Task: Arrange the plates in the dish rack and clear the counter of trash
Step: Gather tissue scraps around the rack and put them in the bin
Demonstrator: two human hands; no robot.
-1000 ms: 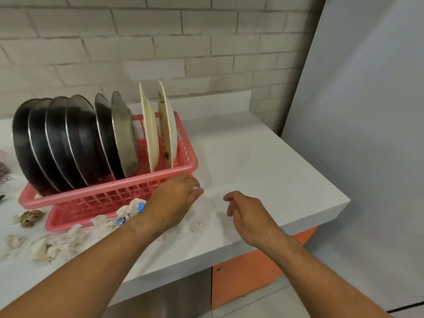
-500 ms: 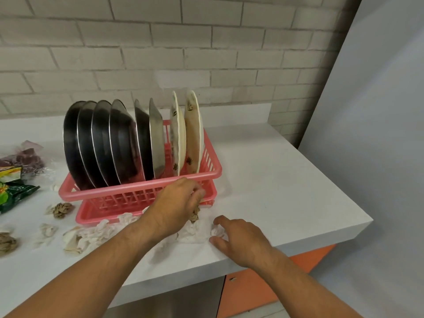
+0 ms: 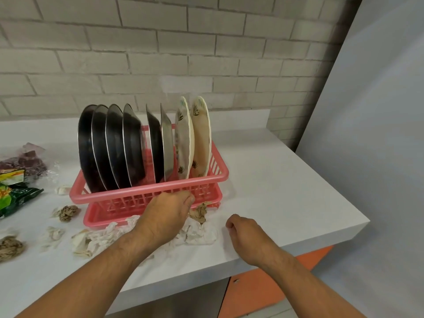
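The pink dish rack (image 3: pixel 149 194) stands on the white desk (image 3: pixel 275 191), holding a row of upright dark metal plates (image 3: pixel 114 145) and two cream patterned plates (image 3: pixel 202 134) at its right end. The left hand (image 3: pixel 167 216) reaches to the rack's front, fingers bent down beside a brown paper wad (image 3: pixel 198 212); any grip is hidden. The right hand (image 3: pixel 243 230) hangs just right of crumpled white tissues (image 3: pixel 199 235), fingers curled under, contents unclear. Snack packets (image 3: pixel 16 193) lie far left.

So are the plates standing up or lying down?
Standing up. The steel plates and two flowery plates sit on edge in the pink dish rack, side by side, leaning a little.
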